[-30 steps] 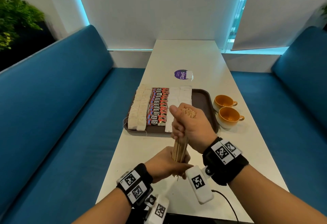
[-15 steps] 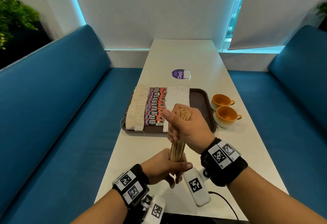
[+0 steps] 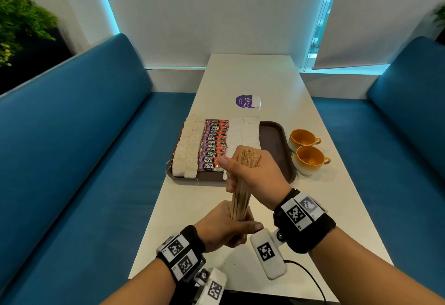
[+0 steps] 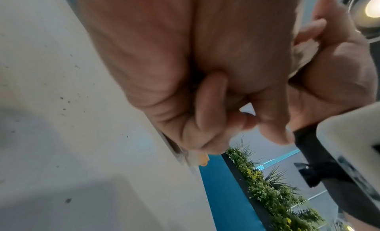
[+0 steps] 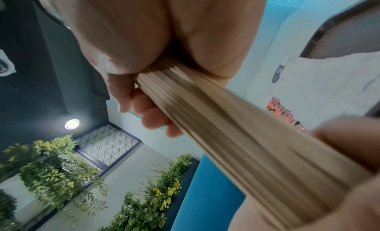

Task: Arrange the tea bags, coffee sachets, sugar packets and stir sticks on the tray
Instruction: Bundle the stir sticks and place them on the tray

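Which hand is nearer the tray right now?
Right. The right hand grips the top of the stir sticks and overlaps the tray's near edge in the head view. The left hand grips their lower end, closer to the person, short of the tray.

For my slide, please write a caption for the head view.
Both hands grip a bundle of stir sticks upright before the tray.

Our right hand (image 3: 252, 172) is fisted around the upper part of the bundle of stir sticks (image 3: 240, 198), thumb pointing left. Our left hand (image 3: 224, 227) wraps the bundle's lower end just below it. Both wrists wear black bands with marker tags.
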`<action>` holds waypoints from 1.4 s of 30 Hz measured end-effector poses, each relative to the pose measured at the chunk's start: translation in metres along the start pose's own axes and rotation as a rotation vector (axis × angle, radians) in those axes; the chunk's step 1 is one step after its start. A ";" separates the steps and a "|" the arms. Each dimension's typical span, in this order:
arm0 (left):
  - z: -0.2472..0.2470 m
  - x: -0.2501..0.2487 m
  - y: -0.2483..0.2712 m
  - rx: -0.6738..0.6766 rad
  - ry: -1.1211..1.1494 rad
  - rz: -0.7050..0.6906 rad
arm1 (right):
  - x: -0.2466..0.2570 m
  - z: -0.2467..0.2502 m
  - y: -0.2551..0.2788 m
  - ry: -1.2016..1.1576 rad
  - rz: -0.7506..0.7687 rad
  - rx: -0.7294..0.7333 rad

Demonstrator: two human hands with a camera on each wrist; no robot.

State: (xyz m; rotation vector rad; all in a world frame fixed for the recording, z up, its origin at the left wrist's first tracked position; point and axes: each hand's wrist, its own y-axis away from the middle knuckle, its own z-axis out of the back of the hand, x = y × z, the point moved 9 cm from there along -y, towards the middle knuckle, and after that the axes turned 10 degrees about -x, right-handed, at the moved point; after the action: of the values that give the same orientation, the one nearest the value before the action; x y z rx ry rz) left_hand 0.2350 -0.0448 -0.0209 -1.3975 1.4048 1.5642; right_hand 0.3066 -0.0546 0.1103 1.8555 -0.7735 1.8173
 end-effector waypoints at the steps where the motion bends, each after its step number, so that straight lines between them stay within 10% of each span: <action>1: 0.002 0.001 -0.001 -0.020 -0.016 -0.008 | 0.005 0.000 0.000 -0.027 0.026 -0.004; 14: -0.001 0.002 0.003 -0.019 -0.027 0.039 | 0.032 0.005 0.004 0.161 0.337 -0.103; 30: 0.042 -0.025 -0.026 -0.379 0.056 0.055 | -0.035 0.036 -0.031 0.218 0.007 -0.032; 42: 0.018 -0.036 -0.059 -0.281 -0.089 0.010 | -0.066 0.021 -0.039 -0.094 -0.120 -0.107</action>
State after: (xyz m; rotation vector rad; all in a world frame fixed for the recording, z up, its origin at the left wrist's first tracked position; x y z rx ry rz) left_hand 0.2928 -0.0054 -0.0069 -1.4599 1.1748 1.8624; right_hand 0.3487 -0.0330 0.0468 1.8866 -0.7596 1.5941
